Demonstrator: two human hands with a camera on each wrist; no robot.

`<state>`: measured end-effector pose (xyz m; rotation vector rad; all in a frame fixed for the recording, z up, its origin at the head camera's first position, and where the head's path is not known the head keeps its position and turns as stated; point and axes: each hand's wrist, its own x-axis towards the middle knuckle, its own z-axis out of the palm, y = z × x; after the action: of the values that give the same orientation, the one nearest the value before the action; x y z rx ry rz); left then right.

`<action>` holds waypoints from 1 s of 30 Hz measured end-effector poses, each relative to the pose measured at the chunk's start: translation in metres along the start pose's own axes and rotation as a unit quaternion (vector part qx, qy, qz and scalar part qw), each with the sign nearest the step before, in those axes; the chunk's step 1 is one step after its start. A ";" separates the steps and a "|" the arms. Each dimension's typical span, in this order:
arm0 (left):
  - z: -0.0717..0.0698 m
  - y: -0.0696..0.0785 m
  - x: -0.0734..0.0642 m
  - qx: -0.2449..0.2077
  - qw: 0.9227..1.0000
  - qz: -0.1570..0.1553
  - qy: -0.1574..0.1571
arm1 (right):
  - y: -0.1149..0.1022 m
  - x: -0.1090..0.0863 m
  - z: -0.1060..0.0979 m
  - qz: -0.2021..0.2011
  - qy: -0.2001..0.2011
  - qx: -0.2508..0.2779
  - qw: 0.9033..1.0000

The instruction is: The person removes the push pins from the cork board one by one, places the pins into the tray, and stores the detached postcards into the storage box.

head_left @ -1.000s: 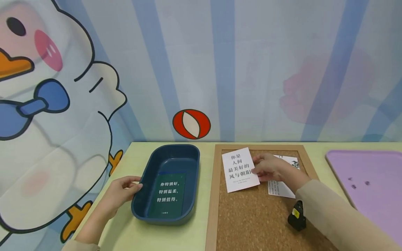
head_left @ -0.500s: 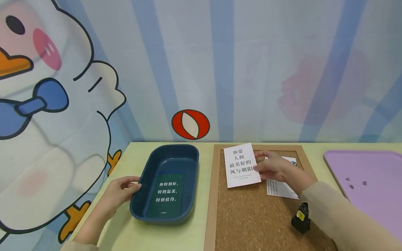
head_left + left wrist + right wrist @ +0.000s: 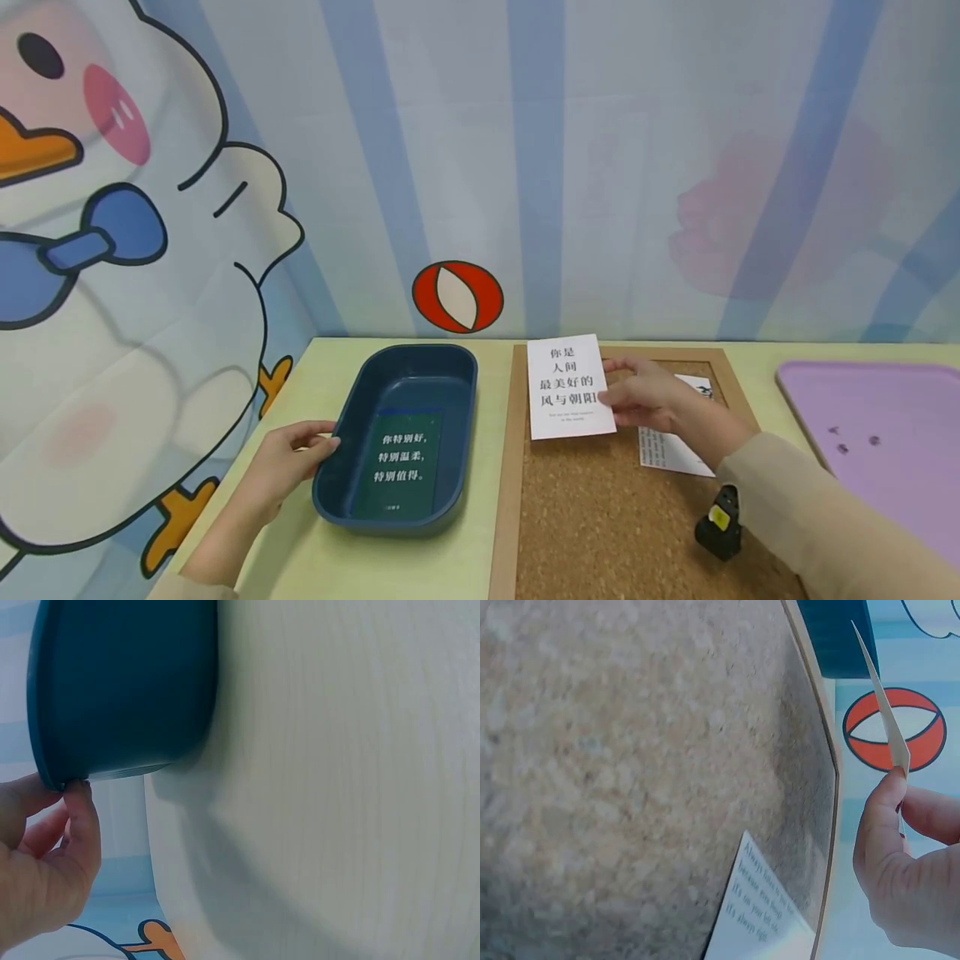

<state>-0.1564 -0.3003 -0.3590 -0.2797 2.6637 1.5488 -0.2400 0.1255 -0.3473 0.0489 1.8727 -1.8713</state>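
My left hand (image 3: 288, 462) pinches the left rim of a dark blue plastic tub (image 3: 322, 500) between thumb and fingers; the left wrist view shows the fingertips (image 3: 75, 796) at its edge. Inside the tub lies a dark green card (image 3: 401, 467) with white lettering. My right hand (image 3: 651, 398) pinches the right edge of a white card (image 3: 572, 387) printed with dark characters. It is held above the upper left part of a cork board (image 3: 600, 517); the right wrist view shows the card (image 3: 889, 724) edge-on, apart from the cork. Another white card (image 3: 667, 450) lies on the board, partly behind my right hand.
A light purple tray (image 3: 885, 500) with several small dark items (image 3: 842, 449) stands at the right. The board's wooden frame (image 3: 506, 500) borders the cork. Behind the pale yellow table (image 3: 375, 575) rises a cartoon-printed backdrop (image 3: 465, 167).
My right hand has raised the white card slightly and turned it more upright, so its top now overlaps the board's back frame. The left hand and tub have stayed in place.
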 end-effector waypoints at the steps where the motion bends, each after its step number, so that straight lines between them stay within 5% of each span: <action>1: 0.000 0.000 0.000 -0.001 1.000 0.000 -0.001 | -0.001 0.000 0.001 -0.003 -0.003 0.003 1.000; 9: -0.001 0.000 0.003 -0.015 1.000 -0.004 -0.019 | -0.004 -0.006 0.012 -0.016 -0.029 0.027 0.999; 18: -0.009 -0.005 0.005 -0.083 0.994 -0.034 -0.057 | -0.009 -0.008 0.028 -0.028 -0.047 0.030 0.998; 30: -0.011 -0.006 0.008 -0.099 0.991 -0.046 -0.074 | -0.017 -0.003 0.048 -0.039 -0.075 0.024 0.996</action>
<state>-0.1623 -0.3136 -0.3594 -0.2795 2.3554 1.7338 -0.2287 0.0800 -0.3277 -0.1468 1.7518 -1.9145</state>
